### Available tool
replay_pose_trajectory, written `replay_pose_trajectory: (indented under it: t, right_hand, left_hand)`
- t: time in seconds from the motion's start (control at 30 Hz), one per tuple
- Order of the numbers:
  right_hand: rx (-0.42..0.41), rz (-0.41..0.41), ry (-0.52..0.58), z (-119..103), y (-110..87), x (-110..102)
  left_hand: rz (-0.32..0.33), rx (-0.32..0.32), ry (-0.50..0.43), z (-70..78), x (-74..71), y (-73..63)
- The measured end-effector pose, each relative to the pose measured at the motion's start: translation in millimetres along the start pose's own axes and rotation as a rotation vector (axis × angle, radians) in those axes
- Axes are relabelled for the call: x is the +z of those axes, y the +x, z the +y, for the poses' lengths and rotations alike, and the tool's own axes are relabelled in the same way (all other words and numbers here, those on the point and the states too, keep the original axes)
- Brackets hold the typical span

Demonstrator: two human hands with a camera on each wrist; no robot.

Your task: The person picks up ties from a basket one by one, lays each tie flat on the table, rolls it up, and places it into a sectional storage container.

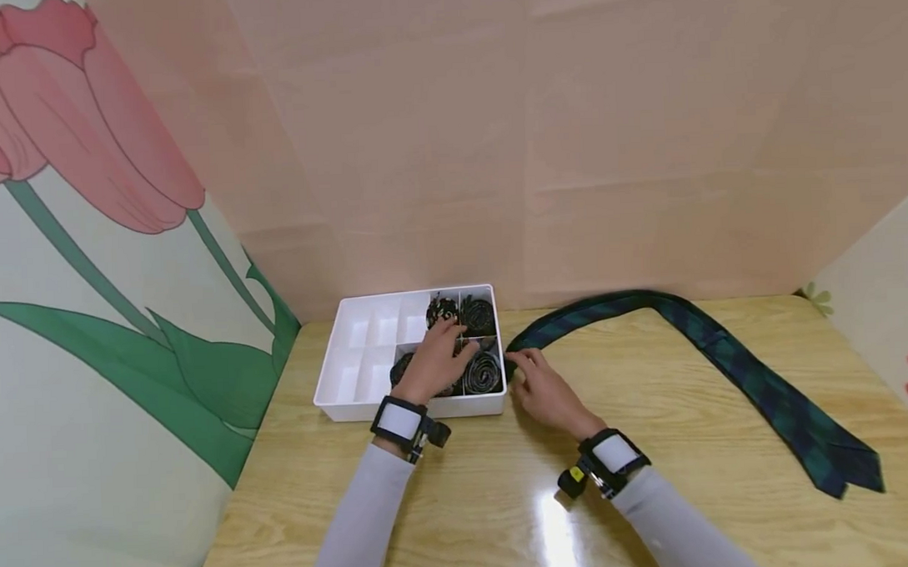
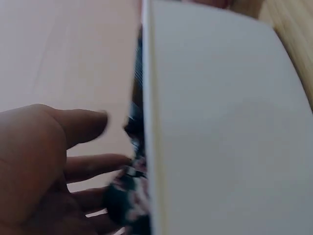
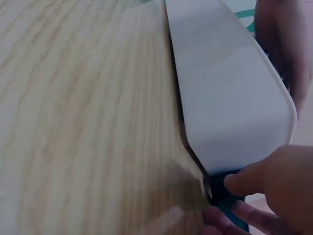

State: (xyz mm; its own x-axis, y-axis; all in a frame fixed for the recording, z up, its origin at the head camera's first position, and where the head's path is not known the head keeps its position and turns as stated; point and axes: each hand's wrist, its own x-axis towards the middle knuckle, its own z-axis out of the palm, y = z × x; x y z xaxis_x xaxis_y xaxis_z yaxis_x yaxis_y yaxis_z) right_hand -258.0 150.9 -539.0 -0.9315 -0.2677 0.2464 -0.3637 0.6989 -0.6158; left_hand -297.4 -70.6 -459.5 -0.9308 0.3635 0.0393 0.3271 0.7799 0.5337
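A long dark green and navy plaid necktie (image 1: 742,373) lies in an arc on the table, its wide end at the right. At its narrow end, beside the box, my right hand (image 1: 548,393) pinches the fabric between thumb and fingers, as the right wrist view also shows. My left hand (image 1: 437,359) is over the white divided box (image 1: 409,408), fingers extended above the rolled neckties. A grey striped roll (image 1: 482,373), a dark roll (image 1: 478,316) and a patterned roll (image 1: 441,309) show around it. In the left wrist view, a floral roll (image 2: 129,196) is by the fingers; contact is unclear.
Compartments on the box's left side show bare white bottoms. The wooden table (image 1: 656,493) meets a pinkish backdrop (image 1: 607,145) behind the box. A panel with printed tulips (image 1: 110,120) stands on the left, and another printed panel (image 1: 898,301) on the right.
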Motion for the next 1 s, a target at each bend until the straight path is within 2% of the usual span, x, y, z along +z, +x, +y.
replay_pose_trajectory:
  t: [0.13, 0.27, 0.33, 0.43, 0.5, 0.57, 0.67, 0.77, 0.87, 1.0]
  right_hand:
    - [0.043, 0.012, -0.014, 2, -1.4, -1]
    - [0.066, 0.028, -0.035, 4, -6.5, -1]
    - [0.057, 0.051, -0.047, 5, -11.1, -2]
    - [0.036, 0.102, -0.068, 6, -20.7, -3]
    - [0.014, 0.132, -0.093, 6, -28.0, -4]
    - [-0.017, 0.130, -0.109, 3, -34.3, -5]
    - [-0.046, 0.072, -0.117, -4, -43.3, -8]
    - [-0.028, -0.012, -0.084, -13, -51.6, -9]
    - [-0.007, -0.063, -0.016, -25, -60.3, -10]
    - [-0.062, -0.100, 0.097, -36, -71.5, -11]
  left_hand:
    - [0.103, 0.101, -0.028, 12.9, 4.0, -22.5]
    - [0.218, 0.216, -0.042, 23.7, 16.3, -47.8]
    - [0.247, 0.257, -0.033, 26.4, 24.8, -60.3]
    - [0.237, 0.283, -0.011, 26.3, 39.8, -76.8]
    - [0.209, 0.288, 0.007, 23.8, 50.8, -85.6]
    - [0.165, 0.262, 0.005, 20.2, 61.1, -93.3]
    - [0.084, 0.174, -0.043, 15.4, 75.1, -102.4]
    - [0.030, 0.101, -0.072, 12.5, 86.1, -108.1]
    - [0.031, 0.102, -0.043, 12.1, 91.9, -110.2]
    - [0.075, 0.128, -0.024, 11.4, 92.6, -110.8]
